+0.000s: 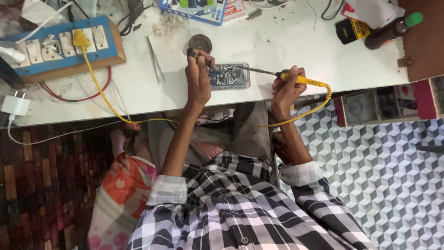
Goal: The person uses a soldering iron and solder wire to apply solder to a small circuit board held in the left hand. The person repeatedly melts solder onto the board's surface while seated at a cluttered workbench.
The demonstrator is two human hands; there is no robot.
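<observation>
An opened phone with its circuit board showing (230, 76) lies near the front edge of the white table (286, 41). My right hand (287, 88) grips a yellow-handled soldering iron (303, 80); its metal tip reaches left onto the board. My left hand (198, 78) pinches a thin dark tool (195, 53) and rests against the phone's left end. A yellow cord (99, 88) runs from the iron under the table edge up to a plug in the socket board (60, 46).
A blue-and-wood socket board sits at the back left, with a white charger (15, 104) below it. Tweezers (155, 65) lie left of the phone, a round dark tin (200, 42) behind it. A dark bottle with a green cap (393, 30) stands far right.
</observation>
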